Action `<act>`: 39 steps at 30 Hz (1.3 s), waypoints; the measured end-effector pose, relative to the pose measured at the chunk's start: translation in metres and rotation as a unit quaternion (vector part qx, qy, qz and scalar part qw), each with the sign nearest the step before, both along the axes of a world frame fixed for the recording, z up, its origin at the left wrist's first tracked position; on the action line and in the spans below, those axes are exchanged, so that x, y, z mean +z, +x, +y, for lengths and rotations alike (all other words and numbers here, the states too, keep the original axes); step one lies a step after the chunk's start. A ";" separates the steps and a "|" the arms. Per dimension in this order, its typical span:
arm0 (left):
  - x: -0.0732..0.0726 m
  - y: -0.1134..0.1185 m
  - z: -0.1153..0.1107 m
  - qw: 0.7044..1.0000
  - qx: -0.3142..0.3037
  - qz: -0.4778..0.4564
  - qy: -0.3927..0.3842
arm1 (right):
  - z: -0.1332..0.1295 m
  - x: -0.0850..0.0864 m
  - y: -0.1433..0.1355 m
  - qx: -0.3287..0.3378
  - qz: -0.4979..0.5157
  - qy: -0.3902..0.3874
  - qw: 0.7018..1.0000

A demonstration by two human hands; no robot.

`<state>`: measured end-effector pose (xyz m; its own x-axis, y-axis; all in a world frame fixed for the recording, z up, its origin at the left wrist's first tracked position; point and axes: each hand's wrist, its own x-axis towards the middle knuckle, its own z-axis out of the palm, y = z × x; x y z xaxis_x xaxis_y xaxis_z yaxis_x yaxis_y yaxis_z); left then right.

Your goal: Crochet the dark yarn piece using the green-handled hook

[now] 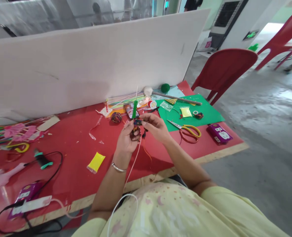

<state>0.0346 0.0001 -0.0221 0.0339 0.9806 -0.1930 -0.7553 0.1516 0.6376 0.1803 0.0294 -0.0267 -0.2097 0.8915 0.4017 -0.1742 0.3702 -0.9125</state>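
In the head view, both my hands meet over the table's middle. My left hand (126, 140), a bangle at its wrist, is closed around the lower end of a green-wrapped stick (135, 109) that points upward with a thin pale tip. Dark multicoloured yarn (137, 122) sits at the stick's base. The fingers of my right hand (157, 127) pinch this yarn from the right. A loose orange strand hangs below the hands. Just behind lie a ball of variegated yarn (116, 117) and a phone (132, 113). What the palms cover is hidden.
Scissors (185, 129) lie right of my hands by a green sheet (210, 113). Yellow packets (96, 162), a purple box (219, 133), a glue gun (10, 174) and black cables stand around. A white board (86, 65) rises behind; a red chair (226, 70) stands right.
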 end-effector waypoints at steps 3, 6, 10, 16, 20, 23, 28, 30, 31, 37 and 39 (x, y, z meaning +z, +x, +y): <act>-0.002 -0.002 0.000 1.000 -0.008 -0.022 0.012 | -0.007 0.005 0.000 -0.135 -0.023 0.100 0.985; -0.005 -0.003 0.000 0.999 -0.018 -0.028 0.008 | -0.018 0.010 -0.001 -0.200 -0.043 0.130 0.970; -0.008 -0.006 0.001 0.998 -0.036 -0.046 -0.010 | -0.028 0.015 -0.004 -0.155 -0.054 0.088 0.982; -0.011 -0.006 0.002 0.999 -0.026 -0.039 -0.026 | -0.028 0.016 -0.008 -0.075 0.005 -0.022 0.997; -0.014 -0.005 0.004 0.999 -0.032 -0.034 -0.027 | -0.026 0.014 -0.008 -0.075 0.011 -0.034 0.997; -0.015 -0.006 0.005 0.998 -0.041 -0.035 -0.017 | -0.026 0.013 -0.008 -0.073 0.010 -0.036 0.997; -0.015 -0.006 0.004 0.997 -0.052 -0.052 -0.014 | -0.025 0.011 -0.008 -0.076 0.013 -0.042 0.996; -0.013 -0.005 0.003 0.998 -0.047 -0.048 -0.023 | -0.025 0.011 -0.008 -0.078 0.013 -0.041 0.996; -0.012 -0.005 0.003 0.998 -0.043 -0.043 -0.027 | -0.025 0.011 -0.008 -0.078 0.012 -0.042 0.996; -0.009 -0.005 0.001 0.998 -0.046 -0.028 -0.015 | -0.025 0.010 -0.011 -0.070 0.013 -0.059 0.996; -0.010 -0.005 0.000 0.999 -0.045 -0.024 -0.018 | -0.025 0.009 -0.012 -0.068 0.014 -0.063 0.996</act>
